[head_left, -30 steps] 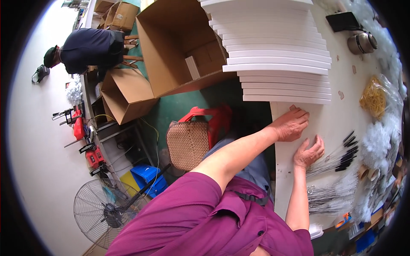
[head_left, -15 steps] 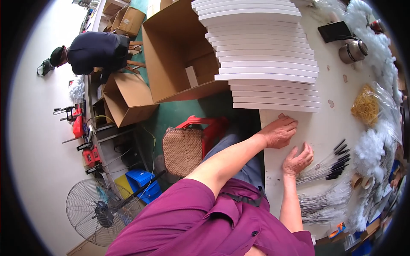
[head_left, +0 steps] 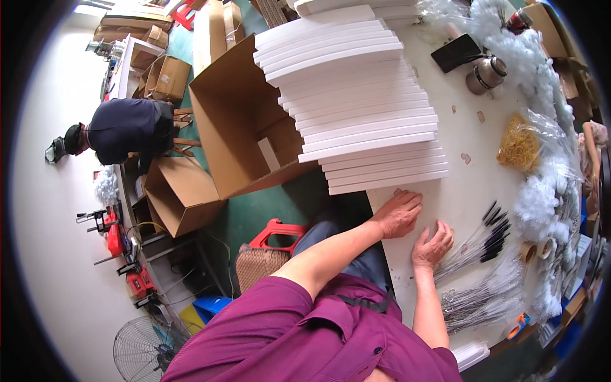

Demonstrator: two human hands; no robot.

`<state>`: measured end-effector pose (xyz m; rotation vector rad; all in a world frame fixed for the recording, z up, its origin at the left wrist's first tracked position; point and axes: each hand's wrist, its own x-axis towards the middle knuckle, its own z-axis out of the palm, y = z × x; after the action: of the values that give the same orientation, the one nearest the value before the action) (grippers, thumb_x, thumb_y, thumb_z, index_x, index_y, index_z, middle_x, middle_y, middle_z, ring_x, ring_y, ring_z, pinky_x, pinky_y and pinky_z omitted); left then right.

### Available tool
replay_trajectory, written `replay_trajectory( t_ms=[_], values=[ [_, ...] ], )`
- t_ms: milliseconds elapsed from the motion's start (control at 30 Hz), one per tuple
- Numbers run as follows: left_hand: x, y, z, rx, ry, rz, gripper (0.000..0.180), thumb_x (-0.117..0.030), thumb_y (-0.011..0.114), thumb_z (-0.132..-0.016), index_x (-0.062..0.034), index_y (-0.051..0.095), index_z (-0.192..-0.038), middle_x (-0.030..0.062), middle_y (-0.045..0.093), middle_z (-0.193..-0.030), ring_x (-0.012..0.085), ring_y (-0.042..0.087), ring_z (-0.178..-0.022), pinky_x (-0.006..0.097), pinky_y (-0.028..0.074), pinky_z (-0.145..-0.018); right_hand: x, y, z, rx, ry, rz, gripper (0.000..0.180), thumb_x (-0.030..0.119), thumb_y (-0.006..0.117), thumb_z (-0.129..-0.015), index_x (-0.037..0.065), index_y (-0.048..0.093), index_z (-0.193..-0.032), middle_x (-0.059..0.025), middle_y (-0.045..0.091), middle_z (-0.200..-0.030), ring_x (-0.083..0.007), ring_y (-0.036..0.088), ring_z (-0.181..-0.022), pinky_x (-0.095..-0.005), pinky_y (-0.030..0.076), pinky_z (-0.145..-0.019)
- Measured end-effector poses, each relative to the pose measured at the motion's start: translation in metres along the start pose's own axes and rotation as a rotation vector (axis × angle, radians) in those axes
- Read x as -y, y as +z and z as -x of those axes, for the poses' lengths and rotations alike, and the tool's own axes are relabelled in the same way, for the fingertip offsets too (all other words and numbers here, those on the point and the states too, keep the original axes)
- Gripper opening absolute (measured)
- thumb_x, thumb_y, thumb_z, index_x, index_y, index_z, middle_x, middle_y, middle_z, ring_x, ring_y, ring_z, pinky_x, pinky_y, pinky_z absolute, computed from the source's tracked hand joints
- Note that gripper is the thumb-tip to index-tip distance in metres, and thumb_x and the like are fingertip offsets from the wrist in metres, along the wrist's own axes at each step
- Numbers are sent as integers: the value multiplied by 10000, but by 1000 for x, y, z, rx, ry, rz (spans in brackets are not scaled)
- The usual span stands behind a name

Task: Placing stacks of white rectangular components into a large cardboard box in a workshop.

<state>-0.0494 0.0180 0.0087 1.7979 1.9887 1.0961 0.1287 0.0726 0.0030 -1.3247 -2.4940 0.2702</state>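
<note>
White table point(head_left: 458, 184): left hand point(head_left: 400, 213), right hand point(head_left: 433, 244) flat.

Left hand point(head_left: 400, 214) and right hand point(head_left: 433, 245) flat on white table point(head_left: 458, 184), perhaps touching, below stacked white boards point(head_left: 363, 108)

A white flat board point(head_left: 445, 204) lay on the table at its near edge, just below a tall staggered stack of like white boards point(head_left: 363, 114). Both hands rested flat upon it.
</note>
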Motion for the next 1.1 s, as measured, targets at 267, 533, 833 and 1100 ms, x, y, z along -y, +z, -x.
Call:
replay_trajectory(
  t_ms=[267,533,833,1100],
  values=[
    [-25,-51,5,418,-228,289,267,-142,680,-754,1,602,-965,209,622,-1053,394,609,-1002,459,511,-871,-7,2,6,16,16,78,467,277,561,-878,20,521,-1266,-187,518,-1253,-372,449,-1229,-516,320,-1074],
    [-22,-259,-14,85,-106,412,312,-157,763,-800,-20,653,-1058,157,687,-973,344,676,-905,418,564,-793,6,-3,1,52,41,86,451,251,534,-886,-3,506,-1257,-206,489,-1281,-383,423,-1255,-505,303,-1080],
    [143,-389,-69,-58,-439,-610,976,-359,857,-715,26,364,-1464,275,402,-1477,413,363,-1395,460,311,-1171,10,-6,-4,16,49,89,453,225,558,-856,7,515,-1250,-188,503,-1240,-381,434,-1228,-512,316,-1067],
    [180,-394,-103,316,-539,-640,1025,-404,865,-639,67,398,-1420,236,491,-1389,354,438,-1334,420,321,-1159,23,8,-16,-4,211,152,360,218,583,-852,32,537,-1157,-165,526,-1205,-365,464,-1184,-510,340,-1029]
  ],
)
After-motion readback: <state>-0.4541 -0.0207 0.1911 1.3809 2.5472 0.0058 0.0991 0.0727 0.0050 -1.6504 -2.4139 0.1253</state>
